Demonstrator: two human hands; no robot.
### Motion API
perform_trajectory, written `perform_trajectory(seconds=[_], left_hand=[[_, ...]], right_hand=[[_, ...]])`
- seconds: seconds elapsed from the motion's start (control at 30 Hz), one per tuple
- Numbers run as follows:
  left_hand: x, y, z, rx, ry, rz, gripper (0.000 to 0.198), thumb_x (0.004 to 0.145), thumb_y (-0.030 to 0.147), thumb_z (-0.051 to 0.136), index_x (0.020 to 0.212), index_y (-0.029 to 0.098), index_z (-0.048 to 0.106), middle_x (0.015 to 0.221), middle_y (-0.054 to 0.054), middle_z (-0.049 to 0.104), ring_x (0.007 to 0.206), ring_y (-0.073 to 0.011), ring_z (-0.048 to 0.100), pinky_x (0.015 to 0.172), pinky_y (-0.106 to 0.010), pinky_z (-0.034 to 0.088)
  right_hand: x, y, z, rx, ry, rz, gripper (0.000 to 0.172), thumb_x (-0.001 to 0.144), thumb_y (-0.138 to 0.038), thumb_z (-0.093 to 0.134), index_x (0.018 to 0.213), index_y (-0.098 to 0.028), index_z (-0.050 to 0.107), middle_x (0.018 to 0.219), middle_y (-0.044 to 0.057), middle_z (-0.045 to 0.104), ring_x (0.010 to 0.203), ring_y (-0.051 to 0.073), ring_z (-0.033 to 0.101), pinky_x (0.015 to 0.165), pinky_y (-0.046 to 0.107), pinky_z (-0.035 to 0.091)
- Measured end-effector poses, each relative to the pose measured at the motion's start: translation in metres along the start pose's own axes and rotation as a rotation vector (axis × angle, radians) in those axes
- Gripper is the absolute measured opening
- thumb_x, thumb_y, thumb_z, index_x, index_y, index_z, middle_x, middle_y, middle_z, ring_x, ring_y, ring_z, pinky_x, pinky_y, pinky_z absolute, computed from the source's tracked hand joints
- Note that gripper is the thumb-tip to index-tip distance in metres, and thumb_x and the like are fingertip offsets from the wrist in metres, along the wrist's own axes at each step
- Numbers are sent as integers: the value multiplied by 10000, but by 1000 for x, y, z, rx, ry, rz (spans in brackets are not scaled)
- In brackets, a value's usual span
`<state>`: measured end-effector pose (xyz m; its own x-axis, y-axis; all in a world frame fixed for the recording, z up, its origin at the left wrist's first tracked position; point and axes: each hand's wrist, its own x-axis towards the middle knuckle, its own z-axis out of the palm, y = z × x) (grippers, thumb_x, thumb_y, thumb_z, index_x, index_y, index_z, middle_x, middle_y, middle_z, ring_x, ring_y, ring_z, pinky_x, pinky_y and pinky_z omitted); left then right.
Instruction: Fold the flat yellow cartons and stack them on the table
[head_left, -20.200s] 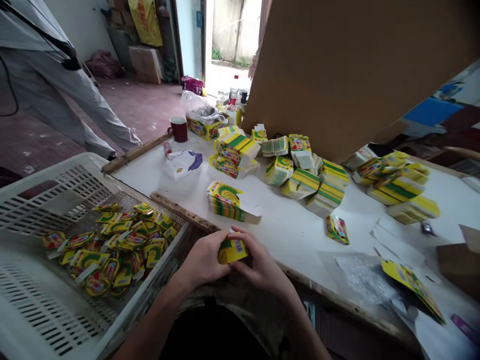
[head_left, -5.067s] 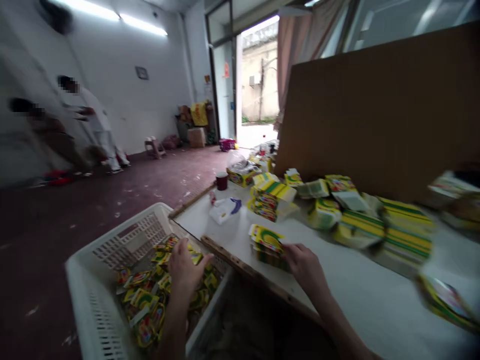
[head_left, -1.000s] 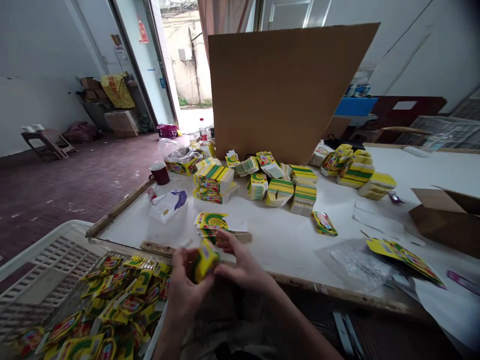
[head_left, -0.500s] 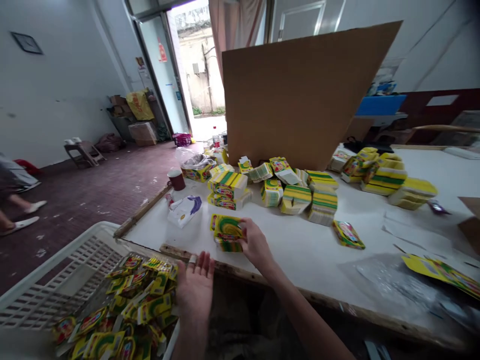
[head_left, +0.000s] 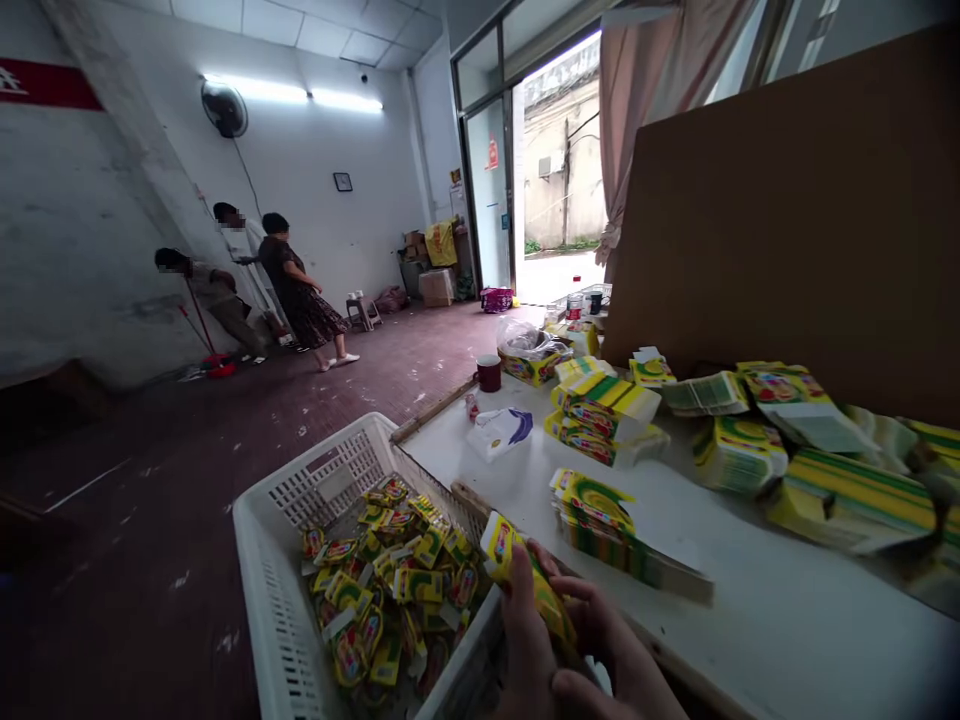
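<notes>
Yellow box was tilted at the table's near edge, pinched under the left hand's thumb, with right hand's fingers bent against it. Crate rim came close; leftward, floor spread widely.

Yellow carton in left grip near basket

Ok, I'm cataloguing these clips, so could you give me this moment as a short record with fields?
left hand: holding a yellow carton, thumb on top
right hand: fingers at the same carton's right side
crate: white, perforated, left of the hands, filled with a loose heap of yellow packs
table: white top, bearing carton stacks and a dark red mug
background: three people near the far wall
</notes>
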<state>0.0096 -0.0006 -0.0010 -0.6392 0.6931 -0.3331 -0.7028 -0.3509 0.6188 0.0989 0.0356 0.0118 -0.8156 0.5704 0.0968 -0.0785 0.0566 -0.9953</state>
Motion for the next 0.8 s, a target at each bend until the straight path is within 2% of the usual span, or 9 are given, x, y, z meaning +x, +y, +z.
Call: perform_trajectory(seconds=[0.07,0.13,0.17,0.23,0.33,0.43,0.53,0.67,0.8], left_hand=[[-3,-1,1,-31,-67,-8,546,660,675,672,895,182,659,910,-81,648,943,-239,615,804,-286,498],[-6,-2,6,-86,-212,-26,620,691,696,627,1008,165,660,1012,-104,652,1029,-264,591,868,-316,483],[-7,-2,9,-114,-280,-28,612,725,677,609,1046,158,655,1041,-110,654,1036,-263,590,880,-325,478],[-7,-2,14,-151,-353,-3,460,802,534,628,1069,160,655,1041,-101,670,969,-229,620,853,-308,482],[-3,0,17,-144,-318,50,211,825,300,669,984,163,690,924,-66,706,791,-156,648,750,-244,488],[2,1,14,-151,-322,42,159,798,256,702,928,165,712,864,-53,717,739,-139,648,715,-231,491],[6,1,10,-148,-316,28,156,760,241,741,897,168,724,835,-49,724,712,-135,648,699,-230,497],[6,0,9,-104,-212,57,168,722,282,777,820,153,734,785,-53,726,669,-127,642,657,-208,493],[4,0,9,-59,-175,81,182,746,302,755,876,177,729,886,-56,732,765,-152,661,715,-227,500]], right_hand=[[1,0,-5,-17,86,38,539,715,-532,685,1129,-227,524,918,85,671,902,285,642,799,402,518],[0,1,-14,27,157,75,455,764,-502,653,1111,-236,525,897,63,684,843,251,654,773,369,524],[-1,1,-19,61,173,85,423,786,-479,641,1118,-244,526,925,63,692,859,245,658,773,355,527],[-3,2,-28,120,181,84,404,797,-438,649,1142,-255,545,1040,75,692,972,254,651,821,343,529],[-4,4,-35,137,219,67,373,790,-400,671,1132,-264,609,1143,79,678,1081,266,622,917,345,505],[-2,8,-35,134,258,37,339,773,-398,691,1089,-277,667,1141,70,691,1083,263,628,945,332,494],[0,12,-32,139,258,42,308,753,-409,706,1031,-275,702,1069,64,722,1027,254,657,891,298,524],[2,17,-29,137,323,49,227,732,-419,718,865,-235,716,870,43,745,819,211,694,743,234,562],[1,21,-33,30,351,51,272,725,-459,705,823,-205,707,774,40,731,743,214,685,658,229,567]])
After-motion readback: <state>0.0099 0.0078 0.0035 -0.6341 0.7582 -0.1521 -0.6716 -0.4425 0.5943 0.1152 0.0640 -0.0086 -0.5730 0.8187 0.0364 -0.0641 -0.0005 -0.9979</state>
